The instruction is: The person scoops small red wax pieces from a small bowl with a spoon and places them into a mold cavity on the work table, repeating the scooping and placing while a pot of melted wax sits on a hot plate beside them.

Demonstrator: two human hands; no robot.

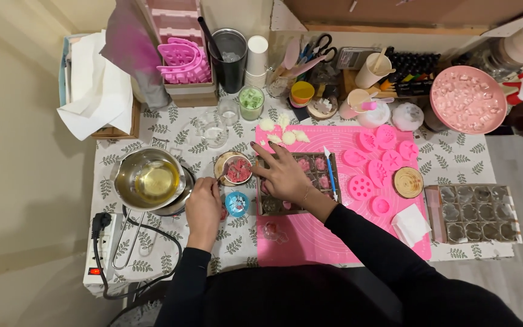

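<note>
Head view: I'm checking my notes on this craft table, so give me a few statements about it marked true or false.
1. The right hand rests on the dark compartment mould. True.
2. The metal pot holds red liquid. False: the liquid is yellowish.
3. The left hand is beside the small bowl of pink pieces. True.
4. The mat under the mould is green. False: it is pink.
5. The blue-handled tool lies in the pot. False: it lies along the mould's right edge.
</note>
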